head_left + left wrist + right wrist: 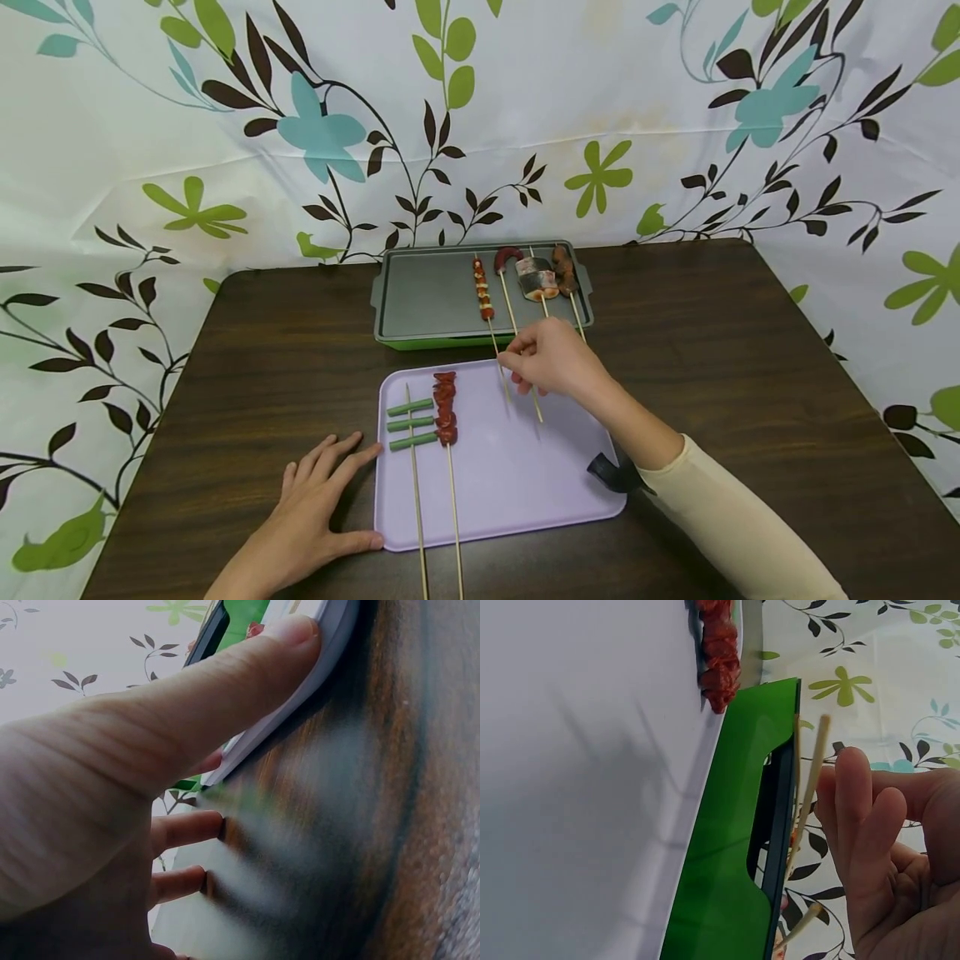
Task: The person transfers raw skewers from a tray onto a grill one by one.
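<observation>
My right hand (551, 358) is over the front of the grill, thumb and forefinger pinching the stick of the leftmost skewer, strung with small red and pale pieces (483, 287). A dark red curved sausage-like skewer (508, 257), a skewer with banded fish-like chunks (537, 277) and a brown meat skewer (564, 271) lie on the grill too. Fingers spread, my left hand (311, 500) touches the left edge of the lilac tray (525, 500) with its thumb (289, 637). On that tray lie a green-stalk skewer (411, 423) and a red meat skewer (445, 408).
Behind the tray stands the grill (427, 292), grey on top with a green base (720, 847). Both rest on a dark wooden table (285, 350). A leaf-patterned cloth (487, 125) hangs behind. A black strap (611, 473) is by the right forearm.
</observation>
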`<state>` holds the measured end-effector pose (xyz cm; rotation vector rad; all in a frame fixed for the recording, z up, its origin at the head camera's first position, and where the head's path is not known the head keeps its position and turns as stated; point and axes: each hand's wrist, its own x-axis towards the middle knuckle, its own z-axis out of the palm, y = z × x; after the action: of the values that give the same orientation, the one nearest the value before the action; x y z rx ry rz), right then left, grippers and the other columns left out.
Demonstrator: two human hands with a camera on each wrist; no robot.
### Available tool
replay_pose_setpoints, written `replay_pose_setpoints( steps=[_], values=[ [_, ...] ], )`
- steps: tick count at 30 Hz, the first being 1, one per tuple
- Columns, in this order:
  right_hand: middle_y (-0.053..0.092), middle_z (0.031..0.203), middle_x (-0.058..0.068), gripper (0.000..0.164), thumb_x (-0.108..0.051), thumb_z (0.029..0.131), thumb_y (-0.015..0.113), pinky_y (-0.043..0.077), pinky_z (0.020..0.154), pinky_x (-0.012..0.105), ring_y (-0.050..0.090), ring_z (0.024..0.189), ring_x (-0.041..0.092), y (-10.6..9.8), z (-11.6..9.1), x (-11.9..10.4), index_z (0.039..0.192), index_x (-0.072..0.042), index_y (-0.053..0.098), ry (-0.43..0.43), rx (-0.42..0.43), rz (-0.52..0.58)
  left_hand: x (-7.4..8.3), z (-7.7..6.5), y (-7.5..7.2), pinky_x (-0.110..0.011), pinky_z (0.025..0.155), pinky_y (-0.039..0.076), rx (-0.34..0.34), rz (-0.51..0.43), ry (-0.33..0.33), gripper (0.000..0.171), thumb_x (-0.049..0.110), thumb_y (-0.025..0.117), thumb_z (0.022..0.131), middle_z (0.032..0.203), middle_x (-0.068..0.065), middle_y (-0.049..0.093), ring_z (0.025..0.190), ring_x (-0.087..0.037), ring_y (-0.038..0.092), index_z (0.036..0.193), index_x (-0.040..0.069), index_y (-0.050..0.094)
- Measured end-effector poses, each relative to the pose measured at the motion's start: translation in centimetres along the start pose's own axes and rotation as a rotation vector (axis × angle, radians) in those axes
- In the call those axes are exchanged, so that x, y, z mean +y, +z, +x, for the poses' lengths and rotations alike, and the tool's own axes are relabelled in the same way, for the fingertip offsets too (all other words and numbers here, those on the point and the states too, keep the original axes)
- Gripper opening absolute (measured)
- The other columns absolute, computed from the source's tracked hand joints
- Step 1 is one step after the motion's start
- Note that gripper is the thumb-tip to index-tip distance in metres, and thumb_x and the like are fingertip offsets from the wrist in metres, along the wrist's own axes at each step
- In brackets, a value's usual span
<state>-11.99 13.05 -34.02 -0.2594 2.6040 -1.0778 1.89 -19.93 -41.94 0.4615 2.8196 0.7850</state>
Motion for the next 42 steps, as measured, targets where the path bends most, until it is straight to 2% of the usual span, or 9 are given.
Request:
replay_pose_setpoints(
  steps=[10, 17, 27, 34, 42],
  values=[
    [0.062, 0.053, -0.006, 0.016, -0.027, 0.088, 0.068, 0.047, 0.043, 0.033, 0.060, 0.045, 0.017, 0.5, -2.5, -0.2, 0.087, -0.012, 0.074, -0.038, -0.024, 0.052, -0.1, -0.1, 0.1, -0.078, 0.091, 0.014, -0.003, 0.000, -0.018, 0.096, 0.071, 0.072, 0.060, 0.150, -0.008, 0.033, 0.137, -0.044, 0.021, 0.143, 0.037, 0.040],
    [0.061, 0.052, -0.008, 0.009, -0.022, 0.087, 0.070, 0.047, 0.043, 0.032, 0.060, 0.046, 0.016, 1.3, -4.3, -0.5, 0.085, -0.014, 0.072, -0.122, -0.037, 0.075, 0.0, -0.1, 0.1, -0.076, 0.092, 0.015, 0.006, 0.004, -0.010, 0.095, 0.072, 0.071, 0.060, 0.150, -0.008, 0.033, 0.137, -0.044, 0.021, 0.143, 0.036, 0.040],
    [0.062, 0.057, -0.013, 0.010, -0.025, 0.087, 0.070, 0.045, 0.048, 0.025, 0.061, 0.051, 0.007, 3.2, -7.4, -0.9, 0.087, -0.016, 0.072, -0.203, -0.157, 0.071, 0.1, -0.1, 0.0, -0.074, 0.092, 0.016, 0.011, 0.014, -0.005, 0.097, 0.073, 0.071, 0.060, 0.150, -0.007, 0.033, 0.137, -0.042, 0.021, 0.144, 0.036, 0.040],
    [0.060, 0.056, -0.018, 0.013, -0.026, 0.084, 0.073, 0.045, 0.059, 0.020, 0.055, 0.051, -0.003, 5.5, -8.0, 0.3, 0.085, -0.013, 0.073, -0.262, -0.232, 0.020, 0.1, -0.1, -0.1, -0.076, 0.091, 0.015, 0.005, 0.017, -0.013, 0.097, 0.073, 0.071, 0.060, 0.150, -0.007, 0.033, 0.137, -0.042, 0.020, 0.144, 0.037, 0.039],
    [0.058, 0.057, -0.022, 0.013, -0.025, 0.080, 0.075, 0.043, 0.059, 0.016, 0.051, 0.053, -0.008, 7.8, -7.8, 1.3, 0.081, -0.013, 0.073, -0.296, -0.259, -0.018, 0.2, 0.0, -0.1, -0.076, 0.092, 0.015, -0.009, 0.020, -0.026, 0.097, 0.072, 0.072, 0.059, 0.150, -0.007, 0.033, 0.138, -0.042, 0.020, 0.143, 0.038, 0.040]
  ],
)
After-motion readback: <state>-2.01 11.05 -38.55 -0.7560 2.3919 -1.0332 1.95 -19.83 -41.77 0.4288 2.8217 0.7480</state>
